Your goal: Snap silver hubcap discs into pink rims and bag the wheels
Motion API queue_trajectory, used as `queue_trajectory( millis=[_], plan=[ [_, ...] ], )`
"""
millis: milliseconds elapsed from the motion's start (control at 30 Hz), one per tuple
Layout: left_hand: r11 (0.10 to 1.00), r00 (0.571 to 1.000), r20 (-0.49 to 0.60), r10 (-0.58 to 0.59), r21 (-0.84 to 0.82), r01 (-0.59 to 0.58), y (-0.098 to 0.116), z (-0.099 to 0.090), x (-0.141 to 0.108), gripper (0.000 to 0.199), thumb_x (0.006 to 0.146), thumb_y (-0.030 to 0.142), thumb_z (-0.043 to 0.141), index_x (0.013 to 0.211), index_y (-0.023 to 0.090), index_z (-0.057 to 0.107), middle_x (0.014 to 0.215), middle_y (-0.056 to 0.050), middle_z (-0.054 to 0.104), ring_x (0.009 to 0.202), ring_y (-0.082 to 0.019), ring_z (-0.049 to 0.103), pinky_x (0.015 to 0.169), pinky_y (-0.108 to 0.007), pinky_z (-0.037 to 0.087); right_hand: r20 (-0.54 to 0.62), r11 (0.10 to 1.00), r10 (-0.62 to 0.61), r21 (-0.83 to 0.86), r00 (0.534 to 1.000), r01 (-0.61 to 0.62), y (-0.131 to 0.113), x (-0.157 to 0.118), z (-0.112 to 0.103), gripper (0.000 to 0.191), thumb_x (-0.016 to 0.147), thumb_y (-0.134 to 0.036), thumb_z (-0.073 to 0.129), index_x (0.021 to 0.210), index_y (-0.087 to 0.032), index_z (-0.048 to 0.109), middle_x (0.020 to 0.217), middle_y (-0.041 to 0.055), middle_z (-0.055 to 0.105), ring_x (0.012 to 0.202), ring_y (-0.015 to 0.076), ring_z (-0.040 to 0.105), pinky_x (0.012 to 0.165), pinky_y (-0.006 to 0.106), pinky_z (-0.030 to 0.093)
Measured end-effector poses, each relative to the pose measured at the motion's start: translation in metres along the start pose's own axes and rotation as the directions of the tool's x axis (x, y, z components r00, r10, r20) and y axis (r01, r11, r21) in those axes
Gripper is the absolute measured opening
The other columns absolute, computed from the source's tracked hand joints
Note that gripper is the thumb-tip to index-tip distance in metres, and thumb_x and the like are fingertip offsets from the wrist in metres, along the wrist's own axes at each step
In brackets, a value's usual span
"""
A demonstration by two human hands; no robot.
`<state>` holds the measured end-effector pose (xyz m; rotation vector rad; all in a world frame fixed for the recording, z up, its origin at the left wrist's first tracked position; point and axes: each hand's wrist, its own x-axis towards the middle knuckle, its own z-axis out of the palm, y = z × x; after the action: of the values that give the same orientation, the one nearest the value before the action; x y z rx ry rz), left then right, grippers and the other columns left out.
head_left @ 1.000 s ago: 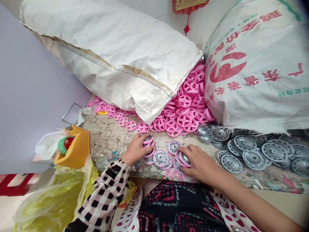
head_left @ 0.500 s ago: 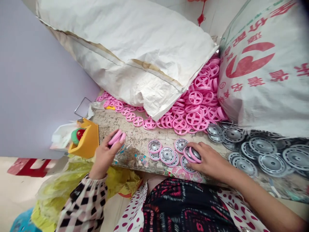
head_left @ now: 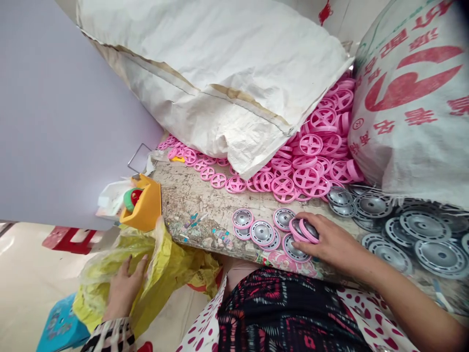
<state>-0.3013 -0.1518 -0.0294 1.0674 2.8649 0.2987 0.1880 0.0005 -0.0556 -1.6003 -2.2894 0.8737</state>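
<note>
Pink-and-silver wheels (head_left: pixel 304 231) are pinched in the right hand (head_left: pixel 331 239), lower right of the frame. There are two, pressed together and tilted, with the fingers curled over the top and the thumb low against the near rim. The wheels sit between fingertips and thumb, just above the stone ledge (head_left: pixel 194 208). A loose group of matching wheels (head_left: pixel 262 232) lies on the ledge to the left of that hand, and the closest one almost touches the thumb.

Left hand (head_left: pixel 122 288), lower left, rests on a yellow plastic bag (head_left: pixel 166 274), fingers spread and holding nothing visible. A yellow plastic holder (head_left: pixel 144 208) stands at the left end of the ledge, above the bag.

Pink rims (head_left: pixel 306 168) are heaped at mid frame, partly under a white woven sack (head_left: pixel 212 83) at upper middle. Silver hubcaps (head_left: pixel 425 226) are spread at right, below a printed woven sack (head_left: pixel 414 105) with red characters. A blue stool (head_left: pixel 60 325) is at the bottom left corner.
</note>
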Motion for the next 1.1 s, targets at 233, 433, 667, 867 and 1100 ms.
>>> queue_trajectory(
  millis=[233, 433, 667, 867, 1100],
  plan=[
    [0.718, 0.789, -0.059, 0.612, -0.376, -0.585, 0.135, 0.013, -0.044, 0.043, 0.088, 0.043, 0.051, 0.126, 0.023, 0.055, 0.114, -0.008, 0.063, 0.100, -0.021, 0.061, 0.086, -0.035, 0.051, -0.015, 1.000, 0.017, 0.001, 1.000, -0.017, -0.005, -0.002, 0.000, 0.056, 0.076, -0.048, 0.063, 0.125, -0.023, 0.051, 0.112, 0.0098, 0.060, 0.102, 0.0274, 0.059, 0.088, 0.038, 0.044],
    [0.432, 0.436, 0.076, 0.897, -0.365, -0.825, 0.225, 0.049, -0.059, 0.046, 0.087, 0.035, 0.056, 0.131, 0.023, 0.053, 0.130, -0.011, 0.056, 0.122, -0.025, 0.049, 0.103, -0.042, 0.039, -0.071, 0.999, -0.025, -0.049, 0.997, 0.022, -0.022, -0.021, 0.005, 0.054, 0.077, -0.038, 0.062, 0.128, -0.023, 0.050, 0.105, 0.0089, 0.055, 0.094, 0.0253, 0.057, 0.082, 0.038, 0.046],
    [0.432, 0.372, 0.225, 0.901, -0.378, -0.819, 0.246, 0.052, -0.043, 0.043, 0.082, 0.035, 0.062, 0.121, 0.019, 0.062, 0.101, -0.009, 0.063, 0.096, -0.023, 0.059, 0.088, -0.037, 0.047, -0.090, 0.970, -0.145, -0.207, 0.985, 0.124, -0.032, -0.028, 0.021, 0.054, 0.078, -0.034, 0.062, 0.130, -0.021, 0.052, 0.107, 0.0136, 0.053, 0.097, 0.0303, 0.053, 0.083, 0.044, 0.046],
    [0.362, 0.403, 0.005, 0.915, -0.451, -0.816, 0.237, 0.047, -0.055, 0.046, 0.083, 0.038, 0.061, 0.127, 0.023, 0.056, 0.113, -0.009, 0.058, 0.105, -0.021, 0.056, 0.093, -0.037, 0.045, -0.044, 0.971, -0.129, -0.207, 0.991, 0.117, -0.034, -0.026, 0.023, 0.065, 0.071, -0.020, 0.065, 0.134, -0.022, 0.049, 0.110, 0.0148, 0.052, 0.098, 0.0318, 0.051, 0.082, 0.045, 0.046],
    [0.442, 0.526, -0.019, 0.850, -0.517, -0.733, 0.216, 0.051, -0.073, 0.046, 0.084, 0.038, 0.060, 0.127, 0.022, 0.055, 0.113, -0.009, 0.056, 0.106, -0.021, 0.054, 0.093, -0.036, 0.045, -0.089, 0.997, -0.048, 0.053, 0.995, 0.053, -0.040, -0.026, 0.009, 0.058, 0.073, -0.021, 0.061, 0.130, -0.019, 0.048, 0.107, 0.0104, 0.051, 0.098, 0.0253, 0.052, 0.088, 0.040, 0.045]
  ],
)
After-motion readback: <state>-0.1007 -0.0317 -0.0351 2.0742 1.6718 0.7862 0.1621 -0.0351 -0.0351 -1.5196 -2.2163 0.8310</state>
